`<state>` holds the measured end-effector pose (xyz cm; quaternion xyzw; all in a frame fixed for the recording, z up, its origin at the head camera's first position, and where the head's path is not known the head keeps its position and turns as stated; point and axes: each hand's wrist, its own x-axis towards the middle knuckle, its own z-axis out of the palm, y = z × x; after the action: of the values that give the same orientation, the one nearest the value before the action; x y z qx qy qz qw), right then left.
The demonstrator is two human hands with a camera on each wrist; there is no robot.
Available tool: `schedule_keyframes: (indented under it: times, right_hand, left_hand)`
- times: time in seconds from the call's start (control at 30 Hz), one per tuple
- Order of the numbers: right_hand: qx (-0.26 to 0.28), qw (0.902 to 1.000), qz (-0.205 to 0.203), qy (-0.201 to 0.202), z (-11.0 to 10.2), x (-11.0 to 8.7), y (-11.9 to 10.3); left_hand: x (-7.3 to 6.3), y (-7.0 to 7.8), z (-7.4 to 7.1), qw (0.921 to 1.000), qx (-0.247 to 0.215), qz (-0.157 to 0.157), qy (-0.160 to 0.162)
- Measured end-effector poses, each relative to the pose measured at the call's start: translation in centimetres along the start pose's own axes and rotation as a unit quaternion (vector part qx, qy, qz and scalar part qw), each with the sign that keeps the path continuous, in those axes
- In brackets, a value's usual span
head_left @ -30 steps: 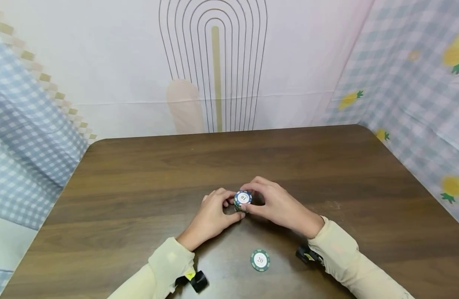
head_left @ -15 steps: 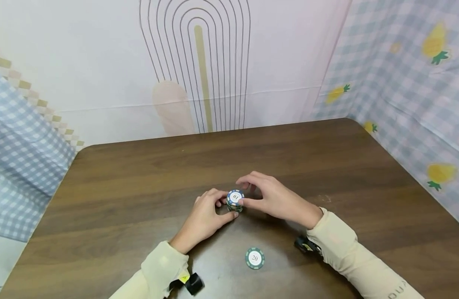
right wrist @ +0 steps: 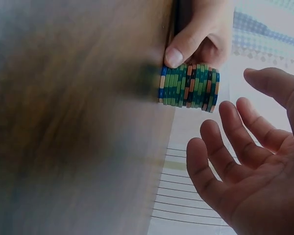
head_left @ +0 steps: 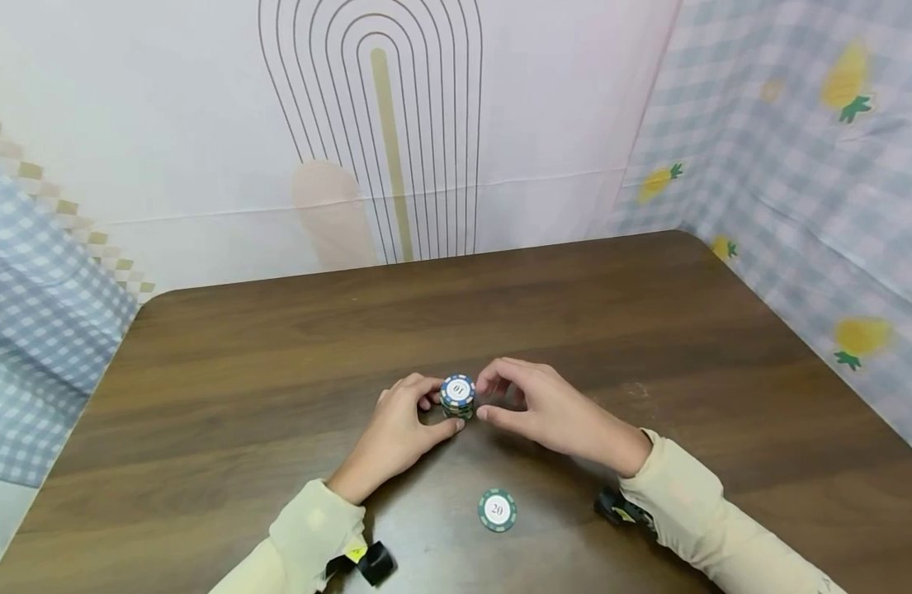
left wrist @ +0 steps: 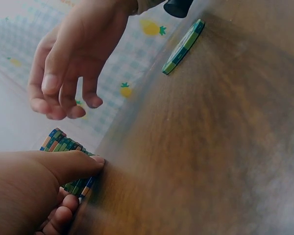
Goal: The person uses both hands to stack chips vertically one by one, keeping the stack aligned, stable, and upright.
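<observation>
A tall stack of poker chips [head_left: 457, 391] stands on the table, a blue chip marked 10 on top. My left hand [head_left: 398, 427] grips the stack low down, thumb on the near side and fingers behind. Just to the right, my right hand [head_left: 550, 409] is apart from the stack, its fingers loosely bent with nothing between them. In the right wrist view the stack [right wrist: 188, 87] shows green, blue and black-and-orange edges, and the left thumb rests against it. A single green chip [head_left: 497, 510] marked 20 lies flat nearer to me.
The brown wooden table [head_left: 277, 346] has rounded far corners. Behind it hangs a white cloth [head_left: 203, 124] with line arches, with checked cloths [head_left: 767, 165] at the sides. A black wrist camera [head_left: 376, 563] is strapped at my left sleeve.
My right hand has let go of the top blue chip and drawn off to the right. The left hand stays on the stack. The head view has shifted slightly.
</observation>
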<state>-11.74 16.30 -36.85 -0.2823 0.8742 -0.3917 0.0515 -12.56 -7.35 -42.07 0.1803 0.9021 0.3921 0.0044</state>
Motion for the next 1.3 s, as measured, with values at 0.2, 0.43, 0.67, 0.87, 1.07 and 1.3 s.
schedule_keyframes:
  times: [0.2,0.43,0.67,0.87,1.07,1.3]
  right_hand:
    - [0.009,0.9997,-0.003,-0.022,0.2,-0.3,-0.8]
    - [0.01,0.9992,-0.007,-0.039,0.3,-1.2,-1.2]
    - [0.017,0.9953,-0.038,-0.087,0.6,-2.1,-0.9]
    - [0.026,0.9913,-0.057,-0.115,1.1,-2.3,-0.3]
    - [0.012,0.9821,-0.077,-0.171,1.4,-2.9,0.0]
    - [-0.049,0.9713,-0.078,-0.219,1.3,-3.4,-0.3]
  left_hand:
    - [-0.1,-0.3,-0.5,1.0,0.005,-0.005,0.007]
    - [0.1,0.0,-0.2,1.0,-0.007,-0.002,-0.002]
    - [-0.3,0.1,-0.3,1.0,-0.009,0.004,-0.002]
    - [-0.5,-0.1,-0.4,0.9999,-0.003,0.008,0.006]
    - [-0.4,-0.1,-0.3,0.9999,-0.002,0.01,0.0]
    - [-0.3,-0.1,-0.2,0.9999,0.0,0.011,0.006]
